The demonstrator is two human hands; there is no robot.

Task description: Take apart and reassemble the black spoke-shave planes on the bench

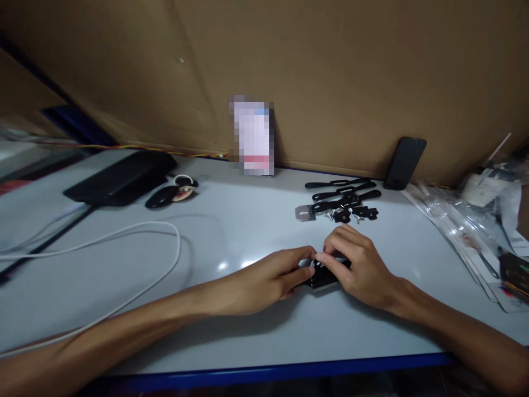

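Tabletop (231,231): pale and moderately lit, two white glare spots shining just beyond the left forearm (165,314).
Brown wall (330,82): dim, darkening toward the upper corners.
Shadows: soft, pooled beneath the left hand (264,281) and forearm, suggesting light from above.
Upright panel (254,135): masked by coarse pixelation.
Left edge: smeared and stretched, detail lost.
Plastic sleeves (458,231): catching pale glints, fine detail soft.

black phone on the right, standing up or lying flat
Upright: the black phone stands on its lower edge on the table, leaning toward the cardboard.
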